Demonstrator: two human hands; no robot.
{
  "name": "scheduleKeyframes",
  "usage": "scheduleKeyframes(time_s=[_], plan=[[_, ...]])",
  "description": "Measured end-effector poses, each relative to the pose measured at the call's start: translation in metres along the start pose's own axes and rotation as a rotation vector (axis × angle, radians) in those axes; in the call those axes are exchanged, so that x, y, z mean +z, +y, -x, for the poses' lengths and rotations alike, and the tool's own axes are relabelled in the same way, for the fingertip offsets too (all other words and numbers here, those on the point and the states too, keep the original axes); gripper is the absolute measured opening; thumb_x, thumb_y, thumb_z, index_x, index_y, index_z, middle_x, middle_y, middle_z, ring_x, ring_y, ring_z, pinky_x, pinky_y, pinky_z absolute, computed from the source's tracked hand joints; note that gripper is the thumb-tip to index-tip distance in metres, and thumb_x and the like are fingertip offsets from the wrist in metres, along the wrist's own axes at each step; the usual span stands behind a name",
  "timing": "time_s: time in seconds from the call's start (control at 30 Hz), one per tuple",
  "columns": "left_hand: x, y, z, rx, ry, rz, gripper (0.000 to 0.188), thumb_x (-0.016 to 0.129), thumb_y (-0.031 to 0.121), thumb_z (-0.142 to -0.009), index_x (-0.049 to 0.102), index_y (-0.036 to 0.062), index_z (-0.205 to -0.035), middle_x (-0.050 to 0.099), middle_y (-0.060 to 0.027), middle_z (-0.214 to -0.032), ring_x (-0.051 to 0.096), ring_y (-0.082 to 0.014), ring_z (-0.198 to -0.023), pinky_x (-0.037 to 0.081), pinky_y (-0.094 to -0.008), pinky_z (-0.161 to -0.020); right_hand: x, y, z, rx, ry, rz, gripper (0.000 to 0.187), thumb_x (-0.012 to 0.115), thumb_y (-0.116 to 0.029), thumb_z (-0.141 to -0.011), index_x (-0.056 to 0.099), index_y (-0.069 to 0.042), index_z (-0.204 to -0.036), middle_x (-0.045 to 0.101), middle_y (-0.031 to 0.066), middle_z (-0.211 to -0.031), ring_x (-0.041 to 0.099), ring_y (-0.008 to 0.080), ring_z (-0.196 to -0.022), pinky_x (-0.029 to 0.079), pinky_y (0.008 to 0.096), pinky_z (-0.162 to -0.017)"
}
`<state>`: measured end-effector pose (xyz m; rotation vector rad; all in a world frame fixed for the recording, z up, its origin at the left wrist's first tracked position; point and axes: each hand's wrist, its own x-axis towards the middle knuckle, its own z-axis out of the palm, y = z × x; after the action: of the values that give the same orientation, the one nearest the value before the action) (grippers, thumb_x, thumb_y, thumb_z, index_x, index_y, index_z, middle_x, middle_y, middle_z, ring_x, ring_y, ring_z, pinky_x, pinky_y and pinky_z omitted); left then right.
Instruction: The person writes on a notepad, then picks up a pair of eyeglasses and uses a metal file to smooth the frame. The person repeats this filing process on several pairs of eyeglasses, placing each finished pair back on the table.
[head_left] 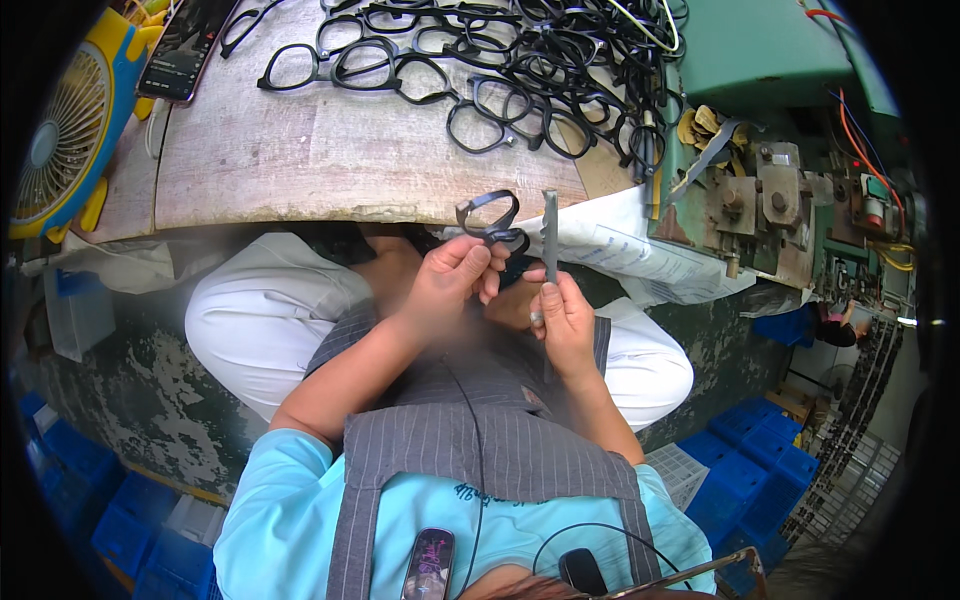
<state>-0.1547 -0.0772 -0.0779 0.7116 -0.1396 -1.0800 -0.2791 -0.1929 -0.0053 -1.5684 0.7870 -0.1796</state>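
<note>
My left hand (pixel 455 275) is closed on a black eyeglass frame (pixel 490 215), pinching it between thumb and fingers just off the table's front edge. The frame is tilted, with one rim raised and the other lower by my fingertips. Upright in my right hand (pixel 565 315) is a narrow, flat grey metal tool (pixel 550 235) with a notched edge near its top; my fingers wrap its lower part. A small gap separates tool and frame. Many more black eyeglass frames (pixel 480 125) lie heaped along the far side and right of the table.
The worn wooden table (pixel 290 165) carries a phone (pixel 185 50) and a yellow-blue fan (pixel 75 130) at the left. A green machine (pixel 780 55) with metal clamps stands at the right. White sheeting (pixel 620 250) hangs below the table edge. Blue crates (pixel 745 470) sit on the floor.
</note>
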Motion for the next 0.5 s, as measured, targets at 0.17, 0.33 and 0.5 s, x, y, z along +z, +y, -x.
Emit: scheduleKeyframes(time_s=[0.17,0.33,0.5], plan=[[-0.004,-0.010,-0.004,-0.084,0.042,0.068,0.027,0.051,0.029,-0.099,0.059,0.0030,-0.100,0.062,-0.0066,-0.095,0.057,-0.0137,-0.069,0.046,-0.0252,-0.060,0.001,-0.003,0.000,-0.017,-0.013,0.018,0.027,0.047,-0.025,-0.101,0.060,-0.002,-0.110,0.050,-0.0028,-0.062,0.043,0.0028,-0.052,0.034,0.0193,-0.047],[0.003,-0.023,-0.017,0.053,0.165,0.079,0.027,0.054,0.029,-0.097,0.059,0.0030,-0.099,0.063,-0.0065,-0.093,0.058,-0.0137,-0.072,0.046,-0.0257,-0.062,0.002,-0.003,0.002,0.027,-0.024,-0.015,0.027,0.047,-0.025,-0.101,0.059,-0.002,-0.110,0.050,-0.0024,-0.062,0.043,0.0029,-0.051,0.034,0.0190,-0.046],[0.017,-0.027,-0.020,0.044,0.218,0.112,0.030,0.054,0.032,-0.097,0.057,0.0022,-0.101,0.063,-0.0066,-0.090,0.058,-0.0139,-0.069,0.047,-0.0255,-0.060,0.000,0.002,0.003,0.054,-0.041,-0.031,0.027,0.047,-0.025,-0.101,0.059,-0.003,-0.109,0.050,-0.0022,-0.062,0.044,0.0032,-0.051,0.035,0.0189,-0.046]])
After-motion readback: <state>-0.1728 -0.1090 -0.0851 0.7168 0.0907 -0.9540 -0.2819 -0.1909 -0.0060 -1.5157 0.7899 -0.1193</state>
